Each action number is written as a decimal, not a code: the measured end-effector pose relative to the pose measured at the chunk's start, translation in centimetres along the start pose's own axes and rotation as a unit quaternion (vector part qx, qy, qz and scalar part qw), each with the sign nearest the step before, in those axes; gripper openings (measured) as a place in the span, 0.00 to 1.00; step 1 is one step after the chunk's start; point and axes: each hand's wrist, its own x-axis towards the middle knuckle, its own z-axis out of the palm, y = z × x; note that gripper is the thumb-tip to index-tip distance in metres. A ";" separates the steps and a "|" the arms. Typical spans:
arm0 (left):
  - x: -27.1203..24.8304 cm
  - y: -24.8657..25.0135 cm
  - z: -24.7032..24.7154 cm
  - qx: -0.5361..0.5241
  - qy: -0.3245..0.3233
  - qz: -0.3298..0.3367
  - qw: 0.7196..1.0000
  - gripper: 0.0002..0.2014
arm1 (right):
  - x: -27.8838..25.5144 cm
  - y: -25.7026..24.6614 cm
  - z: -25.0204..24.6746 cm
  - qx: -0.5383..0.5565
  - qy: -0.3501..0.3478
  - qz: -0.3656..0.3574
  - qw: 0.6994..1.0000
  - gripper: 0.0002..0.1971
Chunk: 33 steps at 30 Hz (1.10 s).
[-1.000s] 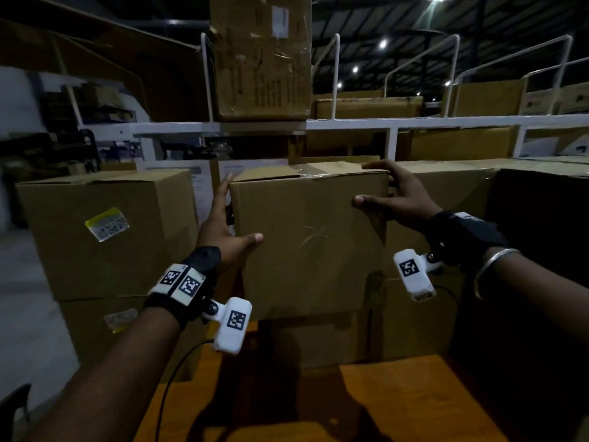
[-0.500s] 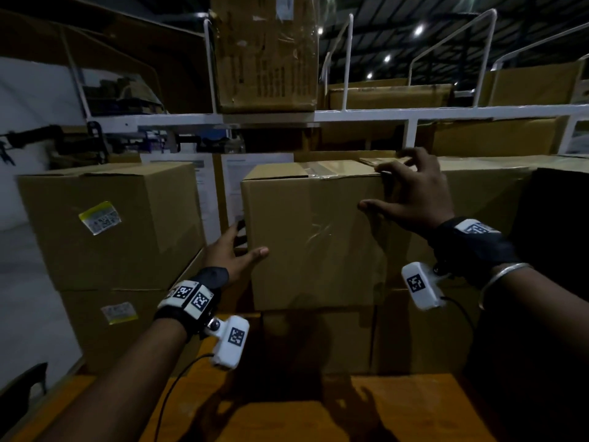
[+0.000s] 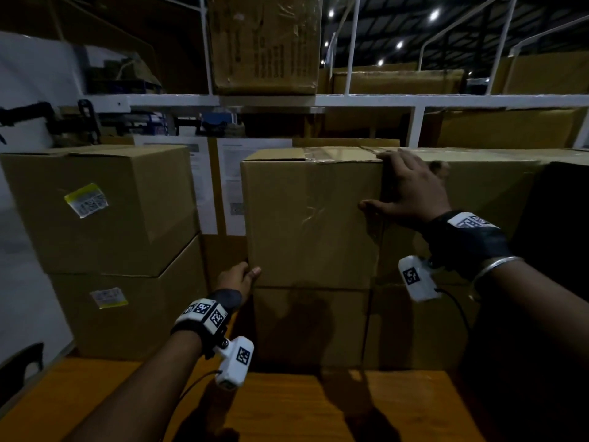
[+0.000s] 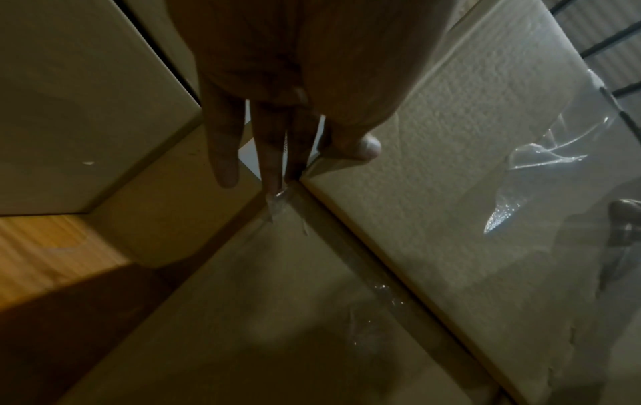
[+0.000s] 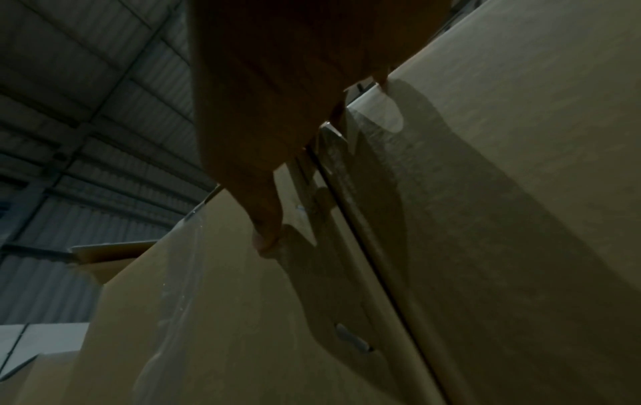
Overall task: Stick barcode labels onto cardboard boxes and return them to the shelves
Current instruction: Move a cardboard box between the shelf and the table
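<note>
Head view: the middle box (image 3: pixel 312 218) stands on a lower box (image 3: pixel 310 327) in the stack at the far edge of the wooden table (image 3: pixel 95 406), under the white shelf (image 3: pixel 366 99). It shows no barcode label on its near face, while the left box (image 3: pixel 95 208) carries a yellow-edged label (image 3: pixel 86 200). The left hand (image 3: pixel 237 279) grips the middle box's lower left corner, thumb on the near face. The right hand (image 3: pixel 411 193) holds the upper right edge, fingers hooked over the top and into the gap beside the right box (image 3: pixel 484 199), thumb on the near face. Against the frame a second ago, the left hand sits much lower on the left edge, and the right hand is a little further round the corner.

Left wrist view: the fingers (image 4: pixel 223 153) reach down the side of the box, the thumb (image 4: pixel 360 145) pressing the near face just above the seam with the lower box.

Right wrist view: the thumb (image 5: pixel 267 235) presses the near face; the fingers are hidden behind the palm.

My judgement: this is the take-out step, before labelling. Next, draw the box toward the near side, lifting from below with the left hand and keeping it level off the stack.
</note>
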 end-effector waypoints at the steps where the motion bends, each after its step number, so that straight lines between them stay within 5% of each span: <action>1: 0.1 0.1 0.1 0.014 -0.003 -0.004 1.000 0.19 | 0.1 -0.1 0.1 0.000 0.002 0.000 1.000 0.47; 23: -0.1 1.2 0.6 0.083 0.000 -0.037 0.996 0.22 | -0.1 0.3 1.3 -0.076 -0.007 -0.022 0.997 0.58; 33: -2.8 3.0 -1.7 -0.058 0.044 0.021 0.997 0.29 | -1.0 -0.7 1.7 -0.067 0.008 -0.011 0.998 0.57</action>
